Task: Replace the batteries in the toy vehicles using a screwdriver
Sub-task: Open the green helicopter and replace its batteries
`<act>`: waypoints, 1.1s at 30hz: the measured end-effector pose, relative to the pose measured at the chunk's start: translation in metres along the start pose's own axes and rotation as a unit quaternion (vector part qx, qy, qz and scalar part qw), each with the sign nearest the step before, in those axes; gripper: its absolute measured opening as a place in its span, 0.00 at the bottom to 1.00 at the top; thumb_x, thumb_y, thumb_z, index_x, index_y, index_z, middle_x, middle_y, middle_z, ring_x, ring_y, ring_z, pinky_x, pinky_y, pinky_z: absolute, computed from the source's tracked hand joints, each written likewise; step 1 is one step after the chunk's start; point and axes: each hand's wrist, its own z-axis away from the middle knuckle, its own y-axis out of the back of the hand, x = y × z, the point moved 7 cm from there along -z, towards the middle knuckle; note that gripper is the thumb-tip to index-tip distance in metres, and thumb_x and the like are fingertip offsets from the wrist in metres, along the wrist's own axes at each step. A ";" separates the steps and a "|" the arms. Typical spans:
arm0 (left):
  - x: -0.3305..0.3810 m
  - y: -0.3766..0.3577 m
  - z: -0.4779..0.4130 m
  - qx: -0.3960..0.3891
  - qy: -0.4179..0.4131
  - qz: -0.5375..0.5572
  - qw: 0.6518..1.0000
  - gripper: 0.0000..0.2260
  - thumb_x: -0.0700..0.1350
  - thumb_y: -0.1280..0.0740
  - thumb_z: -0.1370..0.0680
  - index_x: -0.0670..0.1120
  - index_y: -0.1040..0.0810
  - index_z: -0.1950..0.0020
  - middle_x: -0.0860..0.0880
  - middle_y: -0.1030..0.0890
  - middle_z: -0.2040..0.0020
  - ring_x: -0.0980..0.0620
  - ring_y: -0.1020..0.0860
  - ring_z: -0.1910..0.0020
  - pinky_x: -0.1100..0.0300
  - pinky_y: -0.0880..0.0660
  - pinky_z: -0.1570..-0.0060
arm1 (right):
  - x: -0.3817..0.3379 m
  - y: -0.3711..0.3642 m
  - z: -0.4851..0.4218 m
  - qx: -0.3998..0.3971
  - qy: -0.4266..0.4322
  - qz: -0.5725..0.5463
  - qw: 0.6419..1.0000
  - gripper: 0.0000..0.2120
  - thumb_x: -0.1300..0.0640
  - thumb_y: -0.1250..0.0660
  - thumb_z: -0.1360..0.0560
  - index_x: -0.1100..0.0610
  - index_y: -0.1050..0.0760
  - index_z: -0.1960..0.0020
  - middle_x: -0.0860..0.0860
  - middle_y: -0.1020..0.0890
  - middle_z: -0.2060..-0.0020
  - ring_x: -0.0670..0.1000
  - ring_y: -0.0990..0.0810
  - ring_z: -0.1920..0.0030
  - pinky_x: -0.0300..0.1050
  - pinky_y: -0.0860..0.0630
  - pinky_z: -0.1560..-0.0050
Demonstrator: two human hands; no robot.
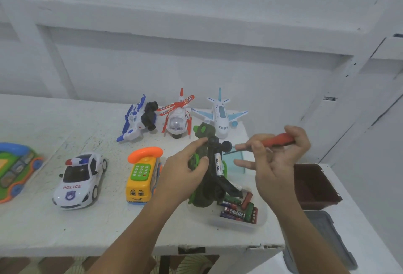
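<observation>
My left hand grips a dark green toy helicopter, turned belly-up above the table. A white battery marked Heybright lies in its open compartment. My right hand holds an orange-handled screwdriver with thumb and curled fingers; its dark tip points left toward the helicopter, and two fingers stretch out below it. Under the helicopter stands a clear tray with several loose batteries.
On the white table stand a police car, a yellow phone bus, a blue-white vehicle, a red-white helicopter, a white plane and a green toy. A brown bin and grey lid lie right.
</observation>
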 end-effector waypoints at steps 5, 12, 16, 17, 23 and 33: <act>0.000 -0.001 0.000 -0.003 -0.009 0.000 1.000 0.20 0.51 0.36 0.20 0.80 0.33 0.45 0.62 0.29 0.61 0.65 0.32 0.68 0.50 0.20 0.58 | 0.009 -0.009 -0.015 -0.035 -0.031 0.023 0.999 0.25 0.65 0.42 0.19 0.35 0.44 0.41 0.52 0.25 0.54 0.56 0.16 0.56 0.51 0.17 0.60; -0.004 -0.002 -0.002 0.002 -0.019 0.001 1.000 0.19 0.50 0.36 0.20 0.76 0.32 0.40 0.62 0.27 0.59 0.64 0.29 0.65 0.64 0.24 0.62 | 0.023 -0.014 -0.029 -0.078 -0.131 0.026 0.988 0.24 0.64 0.43 0.18 0.35 0.46 0.42 0.58 0.25 0.52 0.53 0.15 0.59 0.52 0.16 0.58; -0.001 -0.003 0.000 -0.003 -0.012 -0.017 1.000 0.19 0.50 0.36 0.20 0.68 0.30 0.32 0.62 0.24 0.58 0.55 0.21 0.63 0.61 0.20 0.63 | 0.027 -0.013 -0.038 -0.096 -0.178 0.029 0.979 0.25 0.63 0.42 0.18 0.32 0.45 0.44 0.57 0.24 0.54 0.56 0.15 0.59 0.59 0.17 0.58; -0.001 -0.003 0.001 -0.004 -0.012 -0.019 1.000 0.19 0.50 0.36 0.20 0.68 0.30 0.32 0.59 0.23 0.56 0.53 0.21 0.64 0.58 0.20 0.65 | 0.028 -0.012 -0.040 -0.098 -0.187 0.027 0.977 0.25 0.63 0.42 0.18 0.32 0.45 0.43 0.57 0.24 0.55 0.56 0.15 0.59 0.60 0.17 0.58; 0.000 -0.003 0.001 -0.011 -0.008 -0.015 1.000 0.19 0.50 0.36 0.20 0.67 0.30 0.31 0.58 0.24 0.56 0.52 0.22 0.66 0.54 0.21 0.67 | 0.030 0.001 -0.041 -0.099 -0.225 -0.007 0.969 0.25 0.65 0.42 0.19 0.39 0.46 0.37 0.57 0.24 0.59 0.60 0.15 0.60 0.62 0.18 0.58; -0.007 -0.003 -0.002 -0.014 -0.015 0.012 1.000 0.18 0.50 0.36 0.20 0.70 0.29 0.35 0.63 0.24 0.57 0.63 0.28 0.62 0.59 0.21 0.56 | 0.032 0.038 -0.020 -0.119 -0.262 0.018 0.957 0.27 0.68 0.41 0.20 0.36 0.42 0.39 0.59 0.24 0.62 0.62 0.16 0.63 0.60 0.18 0.60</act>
